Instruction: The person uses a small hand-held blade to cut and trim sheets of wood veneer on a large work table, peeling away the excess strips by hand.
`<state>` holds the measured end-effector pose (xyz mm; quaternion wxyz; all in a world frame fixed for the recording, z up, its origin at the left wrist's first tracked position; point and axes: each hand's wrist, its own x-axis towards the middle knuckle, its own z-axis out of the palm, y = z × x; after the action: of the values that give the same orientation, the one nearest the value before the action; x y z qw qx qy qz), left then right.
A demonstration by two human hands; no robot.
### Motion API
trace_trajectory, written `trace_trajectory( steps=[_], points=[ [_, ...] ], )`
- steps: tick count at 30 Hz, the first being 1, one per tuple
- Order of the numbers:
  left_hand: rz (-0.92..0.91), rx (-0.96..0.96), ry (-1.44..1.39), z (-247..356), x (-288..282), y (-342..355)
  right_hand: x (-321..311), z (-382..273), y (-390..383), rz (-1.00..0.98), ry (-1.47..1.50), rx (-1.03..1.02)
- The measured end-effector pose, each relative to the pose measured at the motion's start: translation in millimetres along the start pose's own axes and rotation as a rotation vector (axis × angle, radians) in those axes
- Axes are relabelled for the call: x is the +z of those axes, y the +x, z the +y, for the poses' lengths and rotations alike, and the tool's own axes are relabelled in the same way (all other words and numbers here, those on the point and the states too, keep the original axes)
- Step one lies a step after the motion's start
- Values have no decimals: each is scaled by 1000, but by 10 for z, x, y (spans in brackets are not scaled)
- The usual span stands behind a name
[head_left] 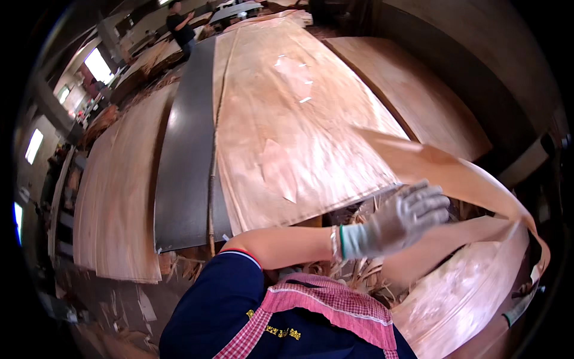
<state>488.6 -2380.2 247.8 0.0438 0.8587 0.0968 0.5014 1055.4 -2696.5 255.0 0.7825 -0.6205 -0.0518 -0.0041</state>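
My left arm reaches across to the right. My left hand (pixel 412 216), in a grey-white glove with a green cuff, is open, fingers stretched out and slightly blurred, with nothing seen in it. It is over the near right corner of a large wood veneer sheet (pixel 311 119) on the table. A loose, curled veneer strip (pixel 454 173) rises beside it and bends round to the right. At the lower right edge, my gloved right hand (pixel 521 305) looks closed by the strip's hanging end. A small dark piece juts out there; what the hand holds is unclear.
A thin stick (pixel 213 173) lies along the veneer's left edge on a dark board (pixel 185 143). Veneer stacks stand left (pixel 119 197) and right (pixel 412 90). Another veneer piece (pixel 466 293) lies near right. Scraps (pixel 365 275) litter the floor. A person (pixel 179 27) stands far left.
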Motion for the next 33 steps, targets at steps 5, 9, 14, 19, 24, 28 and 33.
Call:
trace_trajectory(
  steps=[5, 9, 14, 19, 24, 28, 33],
  points=[
    [-178, -53, -35, -21, 799, 80, -1356, -210, 202, 41, -640, -259],
    [-233, -48, -112, 67, 1217, 108, -2779, -374, 848, 337, -135, 87],
    [-527, -175, -24, -58, 1329, -380, -3539, -204, 837, 672, -583, -33],
    [-633, -309, 2, -165, 1180, -729, -3857, -248, 545, 1021, -1230, -260],
    [-655, -374, 34, -288, 1044, -962, -2039, -278, 337, 176, -805, -693],
    [-626, -396, -33, -337, 996, -1052, 484, 110, -1517, -796, -555, 123],
    [-522, -434, -91, -418, 960, -1131, 839, 1667, -2634, -1838, -604, 258]
  ],
)
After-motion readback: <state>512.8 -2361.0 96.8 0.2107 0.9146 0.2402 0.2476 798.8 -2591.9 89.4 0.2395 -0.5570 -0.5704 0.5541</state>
